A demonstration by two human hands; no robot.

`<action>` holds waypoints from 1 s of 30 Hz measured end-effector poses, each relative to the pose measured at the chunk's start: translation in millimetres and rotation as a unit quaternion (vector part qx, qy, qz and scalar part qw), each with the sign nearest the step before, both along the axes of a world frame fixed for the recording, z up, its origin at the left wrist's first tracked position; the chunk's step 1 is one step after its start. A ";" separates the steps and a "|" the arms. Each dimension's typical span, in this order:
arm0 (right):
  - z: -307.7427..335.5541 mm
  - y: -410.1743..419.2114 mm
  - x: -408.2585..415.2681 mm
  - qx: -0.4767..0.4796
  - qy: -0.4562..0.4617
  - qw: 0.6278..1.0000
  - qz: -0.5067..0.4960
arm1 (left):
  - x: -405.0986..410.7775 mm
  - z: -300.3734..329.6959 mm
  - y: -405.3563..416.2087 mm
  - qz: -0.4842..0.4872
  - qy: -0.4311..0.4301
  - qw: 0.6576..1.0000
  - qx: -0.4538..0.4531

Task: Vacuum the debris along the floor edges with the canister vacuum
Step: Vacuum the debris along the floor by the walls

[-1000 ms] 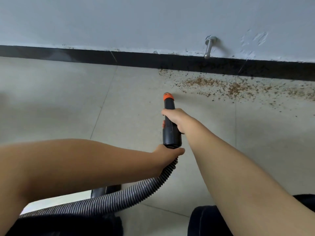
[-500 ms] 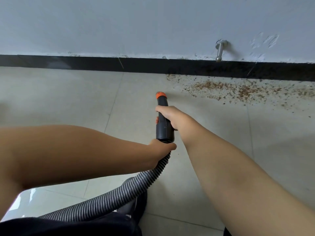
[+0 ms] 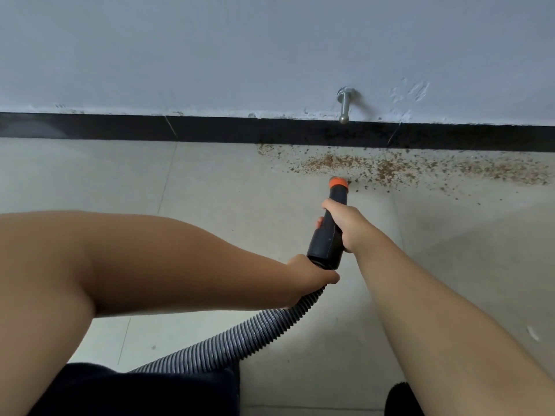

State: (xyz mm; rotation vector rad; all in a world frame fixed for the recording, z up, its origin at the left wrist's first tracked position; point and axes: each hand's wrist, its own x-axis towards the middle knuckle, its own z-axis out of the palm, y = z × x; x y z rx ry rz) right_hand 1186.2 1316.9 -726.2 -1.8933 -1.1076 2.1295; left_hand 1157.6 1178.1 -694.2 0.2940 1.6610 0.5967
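Note:
A black vacuum nozzle (image 3: 327, 238) with an orange tip (image 3: 338, 183) points at the wall. Its tip touches the near edge of a band of brown debris (image 3: 390, 168) strewn on the floor along the black skirting. My right hand (image 3: 345, 225) grips the nozzle's middle. My left hand (image 3: 309, 277) holds the ribbed grey hose (image 3: 240, 340) just behind the nozzle. The hose runs back to the lower left and disappears behind my dark clothing. The canister itself is out of sight.
A black skirting board (image 3: 150, 127) runs along the foot of the grey wall. A metal door stop (image 3: 345, 105) juts from the wall above the debris. Pale floor tiles (image 3: 90, 175) stretch to the left. Dark clothing (image 3: 135, 391) fills the bottom edge.
The nozzle has swung to the right and forward, from bare tile to the near edge of the debris. Both hands kept their grip and moved with it.

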 end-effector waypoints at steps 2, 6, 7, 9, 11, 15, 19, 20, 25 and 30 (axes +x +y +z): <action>-0.5 11.0 5.1 -0.001 -0.006 1.000 -0.011 | 4.5 -1.1 9.1 -0.002 0.003 1.000 0.007; -0.7 13.2 -11.7 -0.002 0.006 1.000 0.020 | -0.7 -3.4 10.5 0.033 -0.006 0.999 0.003; -0.4 9.1 -20.3 -0.003 0.010 0.999 0.038 | -4.4 -3.9 6.9 0.046 -0.005 0.999 -0.001; -0.5 -3.1 -38.1 -0.003 0.014 0.997 0.075 | -12.9 -6.1 -4.5 0.071 0.004 0.997 -0.009; -1.1 -16.0 -54.5 0.000 0.015 0.995 0.103 | -21.2 -7.6 -16.5 0.095 0.013 0.995 -0.015; -0.9 -31.2 -77.1 -0.001 0.032 0.991 0.128 | -35.3 -5.2 -29.1 0.122 0.033 0.992 -0.021; -0.2 -24.8 -73.0 -0.002 0.034 0.992 0.118 | -34.1 -5.1 -21.9 0.106 0.038 0.993 -0.020; -0.9 -19.5 -66.6 -0.001 0.028 0.994 0.110 | -30.7 -5.8 -17.7 0.095 0.036 0.995 -0.018; -7.4 16.8 -21.5 0.007 0.003 0.999 0.038 | -7.9 -8.8 13.4 0.032 0.002 0.999 -0.007; -11.3 46.4 -0.2 0.021 -0.011 1.000 0.004 | -2.6 -7.9 42.7 0.011 -0.024 1.000 -0.003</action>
